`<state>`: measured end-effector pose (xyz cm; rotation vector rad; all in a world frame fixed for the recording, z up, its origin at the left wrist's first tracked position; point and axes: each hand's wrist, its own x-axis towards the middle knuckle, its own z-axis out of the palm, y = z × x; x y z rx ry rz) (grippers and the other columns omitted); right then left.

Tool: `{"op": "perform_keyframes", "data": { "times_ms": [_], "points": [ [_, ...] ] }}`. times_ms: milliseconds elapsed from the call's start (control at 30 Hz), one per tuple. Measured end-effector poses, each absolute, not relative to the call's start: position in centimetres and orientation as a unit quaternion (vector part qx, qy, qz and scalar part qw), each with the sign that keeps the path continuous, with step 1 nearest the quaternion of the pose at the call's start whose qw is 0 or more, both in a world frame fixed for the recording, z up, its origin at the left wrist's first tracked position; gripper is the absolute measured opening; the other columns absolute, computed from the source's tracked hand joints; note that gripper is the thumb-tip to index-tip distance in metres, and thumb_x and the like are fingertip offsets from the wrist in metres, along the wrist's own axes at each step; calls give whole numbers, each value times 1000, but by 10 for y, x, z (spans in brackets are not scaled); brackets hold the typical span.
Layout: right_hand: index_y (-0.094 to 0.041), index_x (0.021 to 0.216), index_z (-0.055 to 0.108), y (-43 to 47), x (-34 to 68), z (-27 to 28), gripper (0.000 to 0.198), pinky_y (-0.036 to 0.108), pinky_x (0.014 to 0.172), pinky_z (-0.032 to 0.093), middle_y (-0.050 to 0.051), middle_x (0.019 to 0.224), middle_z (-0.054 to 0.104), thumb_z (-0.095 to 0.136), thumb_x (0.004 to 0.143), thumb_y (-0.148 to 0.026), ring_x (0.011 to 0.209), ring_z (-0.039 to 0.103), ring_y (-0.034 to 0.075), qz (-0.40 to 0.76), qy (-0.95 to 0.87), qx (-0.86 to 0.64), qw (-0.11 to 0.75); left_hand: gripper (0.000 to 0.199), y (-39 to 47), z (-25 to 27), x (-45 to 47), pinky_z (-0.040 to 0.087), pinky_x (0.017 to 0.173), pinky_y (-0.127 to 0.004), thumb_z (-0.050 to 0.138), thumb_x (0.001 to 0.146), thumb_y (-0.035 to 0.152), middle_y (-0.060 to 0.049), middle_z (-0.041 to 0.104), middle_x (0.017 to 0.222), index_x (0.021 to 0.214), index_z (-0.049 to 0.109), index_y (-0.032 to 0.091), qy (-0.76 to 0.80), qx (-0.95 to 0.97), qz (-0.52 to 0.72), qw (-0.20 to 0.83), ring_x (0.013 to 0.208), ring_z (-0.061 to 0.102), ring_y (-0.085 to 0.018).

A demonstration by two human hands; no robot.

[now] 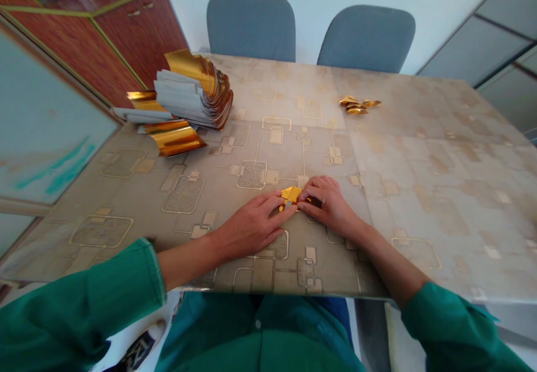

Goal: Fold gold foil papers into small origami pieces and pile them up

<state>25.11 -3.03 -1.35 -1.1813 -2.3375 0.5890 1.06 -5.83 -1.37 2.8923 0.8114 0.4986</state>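
Near the middle of the table's front half lies a small folded piece of gold foil paper [292, 194], between my two hands. My left hand [254, 221] reaches it from the left, its thumb and fingertips closed on the paper's left and front edge. From the right, my right hand [329, 204] pinches the paper's right side, fingers curled. Parts of the paper are hidden under the fingertips. Several folded gold foil pieces [356, 105] sit together farther back on the right. A thick stack of gold-and-white foil paper sheets [188, 95] stands at the back left.
A patterned beige cloth covers the table [268, 142]. One loose gold sheet [174, 137] lies before the stack. Two grey-blue chairs [251, 25] stand against the far side. A reddish wooden cabinet [134, 31] is at the left, beyond the table's edge.
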Motion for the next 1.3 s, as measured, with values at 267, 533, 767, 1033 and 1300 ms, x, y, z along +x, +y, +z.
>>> {"op": "perform_keyframes", "data": {
  "times_ms": [267, 533, 767, 1033, 1300],
  "points": [
    [-22, 80, 64, -38, 253, -9, 18, 37, 85, 33, 3, 94, 58, 60, 93, -33, 91, 48, 20, 214, -845, -443, 208, 44, -60, -14, 12, 48, 105, -47, 53, 92, 24, -17, 56, 122, 132, 45, 7, 276, 943, 173, 59, 127, 49, -32],
    [-21, 74, 61, -41, 242, -14, 16, 39, 86, 33, 3, 91, 60, 66, 87, -29, 90, 49, 22, 147, -828, -502, 202, 43, -58, -13, 11, 50, 102, -47, 51, 92, 20, -15, 54, 119, 136, 49, 17, 259, 951, 166, 27, 126, 49, -31],
    [-20, 75, 58, -43, 238, -12, 16, 39, 87, 33, 3, 90, 58, 68, 85, -27, 89, 47, 22, 126, -827, -513, 192, 43, -58, -13, 11, 48, 104, -48, 52, 93, 23, -16, 54, 119, 134, 51, 11, 253, 954, 159, 25, 125, 49, -32],
    [-20, 76, 58, -45, 237, -9, 16, 39, 88, 33, 3, 91, 58, 68, 86, -28, 90, 47, 22, 120, -829, -516, 181, 38, -58, -13, 11, 49, 103, -48, 50, 94, 24, -16, 54, 118, 130, 54, 12, 250, 954, 165, 22, 124, 50, -31],
    [-20, 77, 59, -44, 236, -10, 14, 40, 88, 35, 4, 92, 59, 66, 87, -27, 91, 47, 23, 112, -831, -519, 168, 39, -59, -11, 13, 48, 104, -49, 51, 94, 23, -18, 56, 116, 130, 55, 9, 260, 952, 158, 25, 124, 50, -32]
  ]
}}
